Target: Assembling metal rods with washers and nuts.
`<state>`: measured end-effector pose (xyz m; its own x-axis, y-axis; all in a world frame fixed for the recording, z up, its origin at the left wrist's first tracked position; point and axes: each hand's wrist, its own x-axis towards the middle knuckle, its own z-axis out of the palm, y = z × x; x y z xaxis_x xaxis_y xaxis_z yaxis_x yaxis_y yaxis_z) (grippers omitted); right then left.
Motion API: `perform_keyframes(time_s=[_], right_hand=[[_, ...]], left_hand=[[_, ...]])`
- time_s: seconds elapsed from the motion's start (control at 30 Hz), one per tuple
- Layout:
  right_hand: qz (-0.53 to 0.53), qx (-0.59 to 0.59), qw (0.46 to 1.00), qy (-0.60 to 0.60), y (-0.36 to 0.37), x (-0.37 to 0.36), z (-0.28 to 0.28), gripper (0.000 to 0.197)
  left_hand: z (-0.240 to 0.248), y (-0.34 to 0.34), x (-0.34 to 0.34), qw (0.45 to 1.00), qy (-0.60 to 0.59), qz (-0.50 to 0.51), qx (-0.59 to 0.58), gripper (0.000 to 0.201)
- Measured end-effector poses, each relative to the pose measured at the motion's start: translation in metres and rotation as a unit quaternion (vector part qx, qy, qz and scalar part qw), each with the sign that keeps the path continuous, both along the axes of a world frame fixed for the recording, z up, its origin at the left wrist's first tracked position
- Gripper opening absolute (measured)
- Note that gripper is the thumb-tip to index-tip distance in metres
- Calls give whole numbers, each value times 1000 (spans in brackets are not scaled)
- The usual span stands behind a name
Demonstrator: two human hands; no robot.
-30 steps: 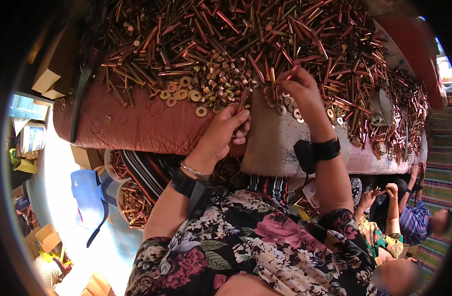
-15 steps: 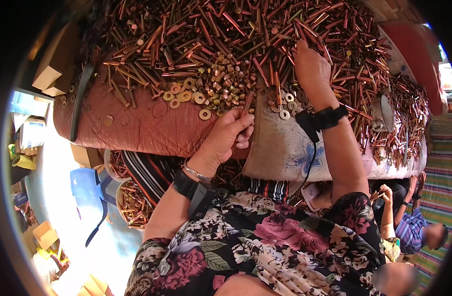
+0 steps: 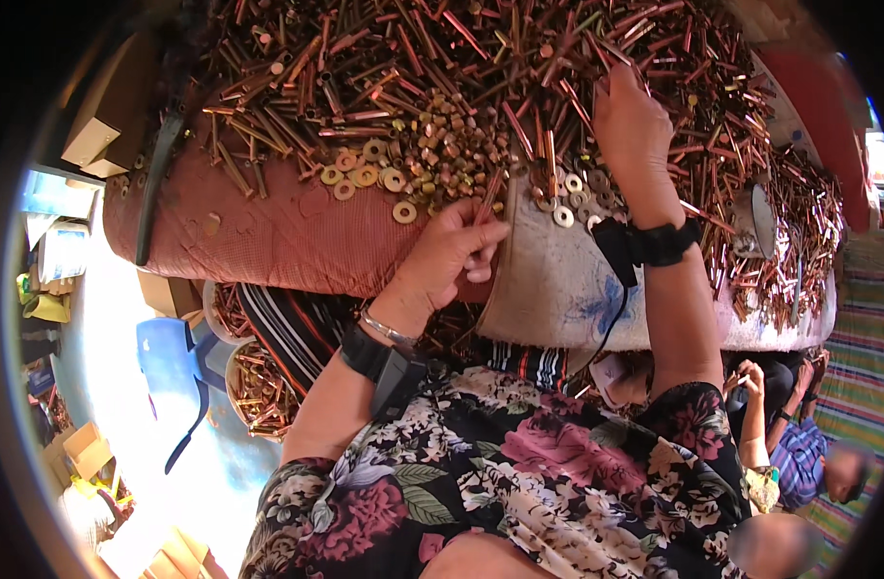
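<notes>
My left hand is closed around a slim copper-coloured bolt, which points up past the fingers at the cushion's edge. Just beyond it lies a heap of small brassy nuts, with flat washers to their left. My right hand reaches into the far pile of long bolts. Its thumb and forefinger pinch at the end of a bolt, partly hidden by the fingertips. Duller washers lie near my right wrist.
Metal bins of bolts stand low on the left beside a blue plastic chair. A round metal piece rests among bolts at right. Cardboard boxes are at far left. Other people sit at lower right.
My right hand has shifted slightly right and farther into the bolts. The left hand stays nearly in place, still gripping its bolt.
</notes>
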<state>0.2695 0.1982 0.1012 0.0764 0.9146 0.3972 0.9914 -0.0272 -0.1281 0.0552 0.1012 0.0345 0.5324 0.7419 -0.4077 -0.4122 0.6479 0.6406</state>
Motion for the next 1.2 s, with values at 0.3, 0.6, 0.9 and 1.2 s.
perform_keyframes(time_s=[0.3,0.6,0.9,1.2], right_hand=[[101,74,842,525,-60,9,-3,14],[118,-181,783,584,-94,1,-5,14],[102,-195,754,619,-100,2,-10,16],[86,-213,715,660,-103,3,-20,13]], left_hand=[[6,-6,15,994,46,49,82,18],[9,-15,13,975,168,44,138,19],[5,-14,11,980,147,-20,133,22],[5,-13,8,984,111,-71,120,18]])
